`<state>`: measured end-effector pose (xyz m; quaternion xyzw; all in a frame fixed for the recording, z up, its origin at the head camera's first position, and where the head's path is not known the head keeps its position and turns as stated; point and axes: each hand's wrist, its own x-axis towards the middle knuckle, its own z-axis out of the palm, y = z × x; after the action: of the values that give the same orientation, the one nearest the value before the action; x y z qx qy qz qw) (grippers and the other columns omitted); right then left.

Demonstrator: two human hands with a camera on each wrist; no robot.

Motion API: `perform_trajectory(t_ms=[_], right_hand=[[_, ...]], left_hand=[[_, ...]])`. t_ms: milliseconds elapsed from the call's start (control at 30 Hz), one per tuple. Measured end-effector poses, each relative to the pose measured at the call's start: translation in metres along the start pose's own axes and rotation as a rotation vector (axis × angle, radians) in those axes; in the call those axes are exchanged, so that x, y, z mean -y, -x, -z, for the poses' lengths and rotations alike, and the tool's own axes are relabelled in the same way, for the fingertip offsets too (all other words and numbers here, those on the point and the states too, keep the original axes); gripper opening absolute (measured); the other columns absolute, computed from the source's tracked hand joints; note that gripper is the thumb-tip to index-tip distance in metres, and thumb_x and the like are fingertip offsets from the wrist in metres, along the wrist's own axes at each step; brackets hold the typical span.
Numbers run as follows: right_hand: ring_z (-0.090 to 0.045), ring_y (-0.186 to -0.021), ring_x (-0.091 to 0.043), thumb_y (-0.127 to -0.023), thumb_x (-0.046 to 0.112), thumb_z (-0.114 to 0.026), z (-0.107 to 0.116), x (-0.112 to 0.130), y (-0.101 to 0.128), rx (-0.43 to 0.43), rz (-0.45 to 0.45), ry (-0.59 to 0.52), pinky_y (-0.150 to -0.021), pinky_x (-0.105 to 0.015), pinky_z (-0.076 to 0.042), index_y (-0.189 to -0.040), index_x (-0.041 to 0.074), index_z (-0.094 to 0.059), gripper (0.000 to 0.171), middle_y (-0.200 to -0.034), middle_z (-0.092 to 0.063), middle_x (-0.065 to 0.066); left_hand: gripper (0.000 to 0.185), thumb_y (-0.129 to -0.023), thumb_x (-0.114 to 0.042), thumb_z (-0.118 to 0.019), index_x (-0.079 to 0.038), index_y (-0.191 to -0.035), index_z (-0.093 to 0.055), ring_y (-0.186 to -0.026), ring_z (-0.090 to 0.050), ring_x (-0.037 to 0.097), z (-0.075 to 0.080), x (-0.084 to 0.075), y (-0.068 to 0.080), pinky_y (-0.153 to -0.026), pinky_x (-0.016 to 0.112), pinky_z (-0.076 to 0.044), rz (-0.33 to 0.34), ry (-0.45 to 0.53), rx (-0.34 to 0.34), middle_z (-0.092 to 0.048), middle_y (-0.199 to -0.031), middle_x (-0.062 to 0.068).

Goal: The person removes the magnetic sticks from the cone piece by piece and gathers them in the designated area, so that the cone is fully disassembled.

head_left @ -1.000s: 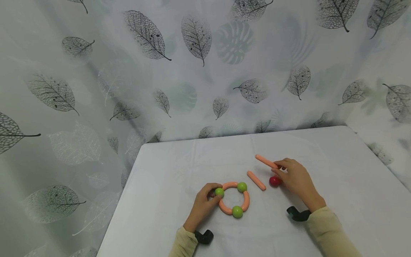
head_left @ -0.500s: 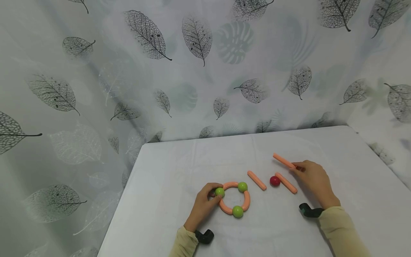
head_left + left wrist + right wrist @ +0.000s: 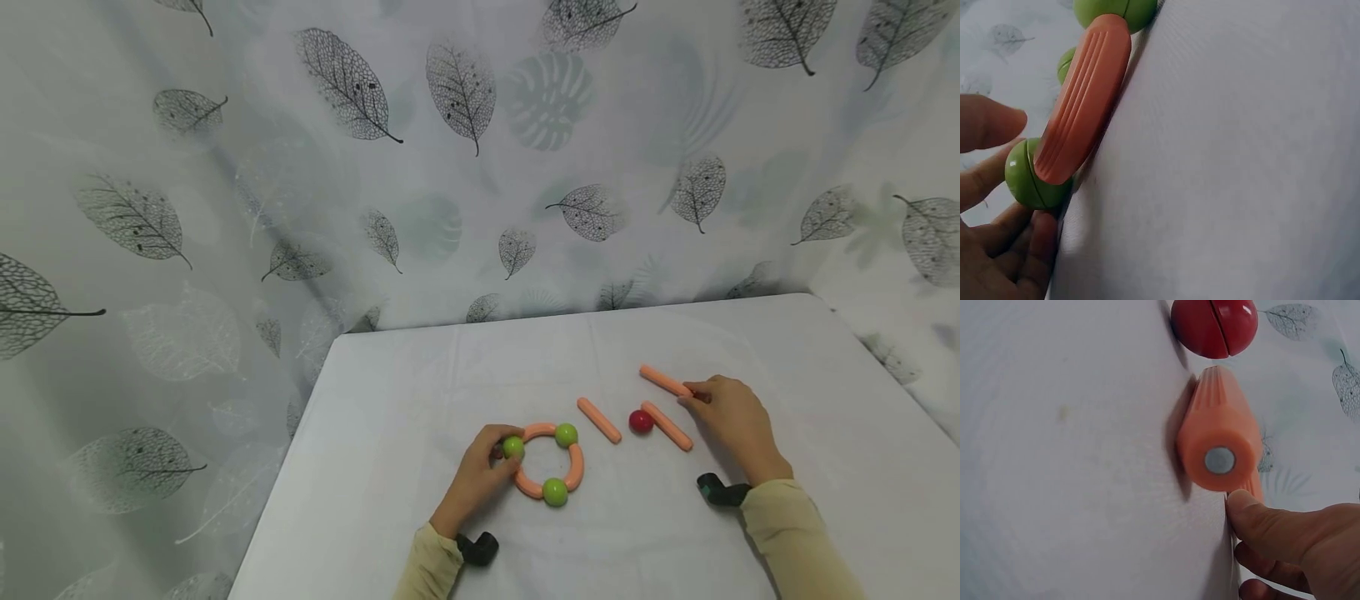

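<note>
A ring of curved orange rods (image 3: pixel 576 467) joined by green balls (image 3: pixel 555 492) lies on the white table. My left hand (image 3: pixel 477 475) has its fingers curled round the ring's left green ball (image 3: pixel 1030 175); in the left wrist view the thumb stands a little off it. My right hand (image 3: pixel 735 421) pinches the near end of a straight orange rod (image 3: pixel 663 380) between thumb and fingers. Just in front of it lies another straight rod (image 3: pixel 667 427), whose end shows a round metal disc (image 3: pixel 1219 460) in the right wrist view. A red ball (image 3: pixel 641 422) sits at that rod's left side.
One more straight orange rod (image 3: pixel 599 420) lies between the ring and the red ball. The white-covered table (image 3: pixel 465 375) ends at a leaf-patterned curtain (image 3: pixel 450 183) at the back. A black wrist mount (image 3: pixel 722 490) sits below each hand.
My right hand has moved to the right with the pinched rod, uncovering the rod beside the red ball. In the last half second it has barely moved. My left hand stays at the ring.
</note>
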<state>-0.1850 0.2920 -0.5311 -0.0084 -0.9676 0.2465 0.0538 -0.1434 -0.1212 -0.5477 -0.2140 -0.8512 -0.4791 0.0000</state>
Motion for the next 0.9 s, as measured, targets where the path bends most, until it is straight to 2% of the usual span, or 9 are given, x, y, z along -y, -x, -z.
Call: perform_trajectory(t_ms=[100,300,467,567,700,900], right_hand=[[-0.059,-0.078,-0.027,-0.092,0.023,-0.078,0.000,0.002,0.000,-0.021,0.022,0.005,-0.061,-0.036,-0.045,-0.120,-0.004,-0.074,0.039,-0.100,-0.072,-0.023],[-0.063,-0.082,-0.030,-0.093,0.019,-0.077,-0.001,0.005,-0.001,0.011,0.035,0.005,-0.070,-0.047,-0.053,-0.123,-0.007,-0.071,0.040,-0.100,-0.072,-0.022],[-0.066,-0.092,-0.039,-0.095,0.018,-0.074,0.003,0.009,0.004,0.014,0.043,0.011,-0.080,-0.057,-0.054,-0.127,-0.009,-0.066,0.043,-0.104,-0.070,-0.026],[-0.065,-0.097,-0.043,-0.097,0.021,-0.072,0.006,0.015,0.012,-0.014,0.036,0.008,-0.082,-0.059,-0.053,-0.128,-0.007,-0.066,0.043,-0.110,-0.069,-0.028],[-0.063,-0.104,-0.045,-0.099,0.025,-0.070,0.009,0.026,0.027,-0.021,0.025,-0.031,-0.084,-0.060,-0.052,-0.131,-0.004,-0.064,0.044,-0.117,-0.068,-0.028],[-0.064,-0.105,-0.039,-0.100,0.027,-0.070,0.009,0.048,0.047,-0.022,0.032,-0.120,-0.081,-0.053,-0.054,-0.130,0.001,-0.067,0.041,-0.117,-0.069,-0.023]], left_hand=[[0.036,-0.095,-0.006,-0.068,-0.007,-0.131,-0.065,-0.114,-0.058,0.027,0.001,-0.005,-0.001,-0.093,0.033,-0.052,-0.053,-0.088,0.012,-0.063,-0.133,0.013],[0.025,-0.092,-0.011,-0.075,-0.014,-0.116,-0.071,-0.126,-0.054,0.032,0.002,-0.024,0.004,-0.098,0.047,-0.052,-0.183,-0.372,-0.025,-0.062,-0.135,0.012],[0.017,-0.090,-0.013,-0.076,-0.020,-0.105,-0.075,-0.129,-0.056,0.030,0.002,-0.038,0.012,-0.087,0.048,-0.053,-0.312,-0.558,-0.011,-0.066,-0.132,0.006],[0.009,-0.093,-0.024,-0.078,-0.023,-0.103,-0.078,-0.131,-0.057,0.029,0.003,-0.043,0.015,-0.086,0.046,-0.052,-0.327,-0.595,0.030,-0.069,-0.133,0.001],[0.013,-0.094,-0.037,-0.077,-0.026,-0.101,-0.080,-0.134,-0.057,0.027,0.002,-0.045,0.019,-0.090,0.046,-0.053,-0.307,-0.617,0.071,-0.072,-0.132,-0.004],[0.013,-0.093,-0.040,-0.077,-0.030,-0.099,-0.080,-0.132,-0.058,0.026,-0.002,-0.044,0.022,-0.086,0.045,-0.054,-0.317,-0.696,0.056,-0.074,-0.129,-0.005]])
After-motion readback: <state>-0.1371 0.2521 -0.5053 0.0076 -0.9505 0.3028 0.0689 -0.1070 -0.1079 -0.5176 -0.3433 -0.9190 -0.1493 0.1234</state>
